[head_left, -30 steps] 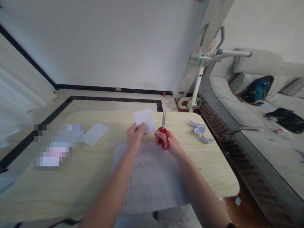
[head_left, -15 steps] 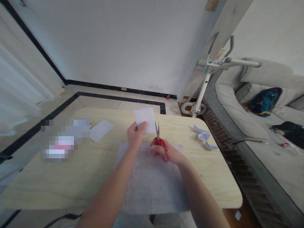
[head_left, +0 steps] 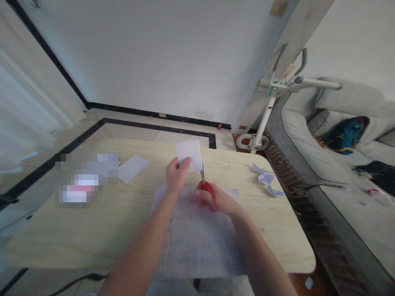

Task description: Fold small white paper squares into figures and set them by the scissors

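Note:
My left hand [head_left: 176, 174] pinches a small white piece of paper [head_left: 189, 151] by its lower left part, thumb on top. In my right hand [head_left: 212, 197] is a pair of red-handled scissors [head_left: 203, 174], my fingers through and around the handles. The blades point away from me and look nearly closed, right beside the paper's right edge; I cannot tell whether they touch it. Beneath both hands a large printed sheet [head_left: 200, 238] lies flat on the pale wooden table [head_left: 129, 222].
Another white piece of paper [head_left: 133, 168] lies left of my hands, beside a blurred-out patch. Several folded paper scraps [head_left: 266, 179] rest near the table's right edge. Beyond stand a white exercise frame [head_left: 264, 119] and a grey sofa [head_left: 296, 152].
The scissor blades, spread apart before, have come together. The paper in my left hand has turned slightly more upright. The whole view has shifted a little.

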Available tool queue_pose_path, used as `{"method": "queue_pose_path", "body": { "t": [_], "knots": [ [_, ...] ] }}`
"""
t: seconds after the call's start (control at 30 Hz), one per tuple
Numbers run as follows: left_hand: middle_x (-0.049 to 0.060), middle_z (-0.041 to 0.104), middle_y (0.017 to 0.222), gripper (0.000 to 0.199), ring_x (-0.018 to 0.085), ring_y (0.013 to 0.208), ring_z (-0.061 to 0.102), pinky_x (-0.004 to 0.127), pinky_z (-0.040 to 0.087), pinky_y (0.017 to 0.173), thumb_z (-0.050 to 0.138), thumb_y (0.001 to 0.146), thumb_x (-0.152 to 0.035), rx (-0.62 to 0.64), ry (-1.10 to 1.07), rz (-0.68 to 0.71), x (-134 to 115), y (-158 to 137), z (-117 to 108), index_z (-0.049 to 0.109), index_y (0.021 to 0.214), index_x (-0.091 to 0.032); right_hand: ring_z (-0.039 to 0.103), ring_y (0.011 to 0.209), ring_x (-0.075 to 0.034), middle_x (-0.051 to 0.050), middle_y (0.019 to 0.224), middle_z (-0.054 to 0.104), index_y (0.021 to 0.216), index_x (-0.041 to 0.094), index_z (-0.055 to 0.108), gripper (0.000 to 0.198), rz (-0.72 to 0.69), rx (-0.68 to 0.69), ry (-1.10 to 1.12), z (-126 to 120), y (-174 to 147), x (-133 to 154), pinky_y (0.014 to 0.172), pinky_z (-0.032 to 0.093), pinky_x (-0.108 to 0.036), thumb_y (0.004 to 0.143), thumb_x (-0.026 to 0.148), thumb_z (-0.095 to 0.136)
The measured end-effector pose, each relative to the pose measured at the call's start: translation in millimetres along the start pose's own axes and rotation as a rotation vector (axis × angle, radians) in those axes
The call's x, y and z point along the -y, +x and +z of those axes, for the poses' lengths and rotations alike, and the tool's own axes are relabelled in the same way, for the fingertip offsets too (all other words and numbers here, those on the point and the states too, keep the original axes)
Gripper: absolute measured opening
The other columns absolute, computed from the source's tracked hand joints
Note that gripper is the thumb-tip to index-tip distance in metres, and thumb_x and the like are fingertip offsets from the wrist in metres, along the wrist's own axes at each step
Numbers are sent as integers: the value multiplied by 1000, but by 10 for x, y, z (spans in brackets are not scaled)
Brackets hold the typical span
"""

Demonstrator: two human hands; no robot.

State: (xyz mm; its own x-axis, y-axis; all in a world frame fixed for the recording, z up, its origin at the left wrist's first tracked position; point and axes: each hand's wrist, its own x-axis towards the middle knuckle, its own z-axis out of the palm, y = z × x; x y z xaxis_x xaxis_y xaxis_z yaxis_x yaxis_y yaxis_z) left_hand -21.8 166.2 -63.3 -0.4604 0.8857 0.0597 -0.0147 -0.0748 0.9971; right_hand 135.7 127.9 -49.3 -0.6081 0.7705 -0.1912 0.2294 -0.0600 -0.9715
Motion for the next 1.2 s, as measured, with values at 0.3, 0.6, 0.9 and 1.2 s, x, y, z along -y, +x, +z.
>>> {"method": "queue_pose_path", "body": {
  "t": [0.3,0.6,0.9,1.2],
  "knots": [
    [5,68,74,35,16,68,58,24,43,60,67,68,-43,-12,-15,-32,-21,13,-5,70,83,-11,49,45,-8,1,61,58,76,16,55,30,42,-26,1,9,-8,-19,41,37,-20,85,44,54],
    [8,69,85,18,19,82,62,27,47,69,64,66,-29,86,-175,29,-15,9,-2,69,76,-16,44,42,-8,0,52,54,65,17,52,35,-13,-358,204,-67,89,-68,39,32,-21,82,48,54],
    [9,59,124,17,26,109,56,32,49,79,64,64,-25,442,-132,66,108,-92,76,75,76,-20,41,45,-8,4,53,48,66,18,51,29,-3,-587,330,-180,156,-179,43,30,-22,66,41,68],
    [10,70,80,41,21,71,63,28,47,59,68,67,-44,409,-81,-231,111,-132,151,70,92,-12,43,52,-10,5,58,48,68,18,52,17,-59,-617,147,-227,156,-190,50,34,-23,65,31,63]
  ]
}}
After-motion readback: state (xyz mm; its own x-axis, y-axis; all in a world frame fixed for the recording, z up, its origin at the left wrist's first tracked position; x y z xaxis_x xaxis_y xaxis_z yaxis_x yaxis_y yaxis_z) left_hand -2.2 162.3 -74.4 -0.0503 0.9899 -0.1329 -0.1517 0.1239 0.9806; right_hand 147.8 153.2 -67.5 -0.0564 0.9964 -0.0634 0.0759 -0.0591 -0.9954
